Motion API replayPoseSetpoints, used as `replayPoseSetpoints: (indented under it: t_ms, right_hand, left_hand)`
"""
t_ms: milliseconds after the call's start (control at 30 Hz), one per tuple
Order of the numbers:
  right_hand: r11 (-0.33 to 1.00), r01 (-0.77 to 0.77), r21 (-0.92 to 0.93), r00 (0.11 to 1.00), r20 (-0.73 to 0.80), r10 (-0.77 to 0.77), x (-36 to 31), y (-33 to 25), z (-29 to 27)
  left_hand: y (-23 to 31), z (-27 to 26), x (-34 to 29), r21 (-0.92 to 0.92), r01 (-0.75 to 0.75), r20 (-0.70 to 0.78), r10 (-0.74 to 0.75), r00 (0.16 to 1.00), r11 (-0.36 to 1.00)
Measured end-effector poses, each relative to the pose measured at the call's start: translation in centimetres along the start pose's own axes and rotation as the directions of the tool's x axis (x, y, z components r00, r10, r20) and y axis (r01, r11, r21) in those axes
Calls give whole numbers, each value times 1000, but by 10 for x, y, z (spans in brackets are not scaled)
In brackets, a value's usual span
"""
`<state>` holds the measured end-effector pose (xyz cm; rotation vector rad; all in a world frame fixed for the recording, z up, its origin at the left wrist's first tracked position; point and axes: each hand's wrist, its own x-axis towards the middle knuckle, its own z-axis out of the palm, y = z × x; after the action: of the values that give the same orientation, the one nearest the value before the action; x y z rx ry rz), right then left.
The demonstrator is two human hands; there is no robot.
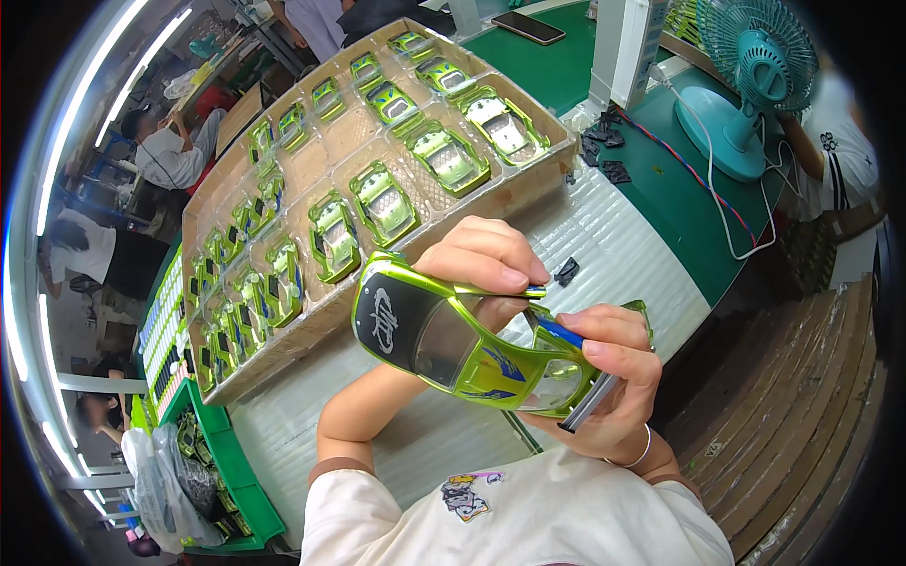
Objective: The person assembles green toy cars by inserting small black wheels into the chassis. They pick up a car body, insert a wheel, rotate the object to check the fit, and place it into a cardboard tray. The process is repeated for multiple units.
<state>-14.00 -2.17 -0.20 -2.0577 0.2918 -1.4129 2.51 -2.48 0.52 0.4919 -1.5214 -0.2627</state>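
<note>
A glossy green toy car body shell [491,363] with a black hood, clear windows and blue flame marks is held tilted above the worktable. My left hand [486,255] closes on its far side edge, fingertips near the side window. At the rear end, my right hand [618,363] grips the shell, with thumb and fingers by the blue stripe and a dark grey spoiler-like bar [590,404]. Part of both hands is hidden behind the shell. A small black plastic piece [566,272] lies on the table just beyond my hands.
A large cardboard tray [528,189] of similar green shells stands beyond my hands. More black pieces [604,137], a phone [528,27] and a teal fan [746,94] with cables are at the far right. A green crate [255,500] sits lower left. Other people sit around.
</note>
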Motion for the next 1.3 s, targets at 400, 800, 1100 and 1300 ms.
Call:
replayPoseSetpoints:
  t_ms: [400,800,1100,1300]
  right_hand:
    - [981,-78,179,975,-190,113,-1,6,15]
    - [466,-408,785,745,-8,666,-2,23,28]
    - [588,-463,663,770,-27,637,-8,38,-7]
    - [630,-454,630,751,-109,651,-10,44,-26]
  left_hand:
    - [-1,4,-4,-32,131,-61,-133,989,991]
    - [18,8,-1,3,495,-45,-495,868,869]
    - [-2,-223,73,782,543,-620,-467,630,-305]
    - [-63,-262,64,672,393,-739,-598,311,-627]
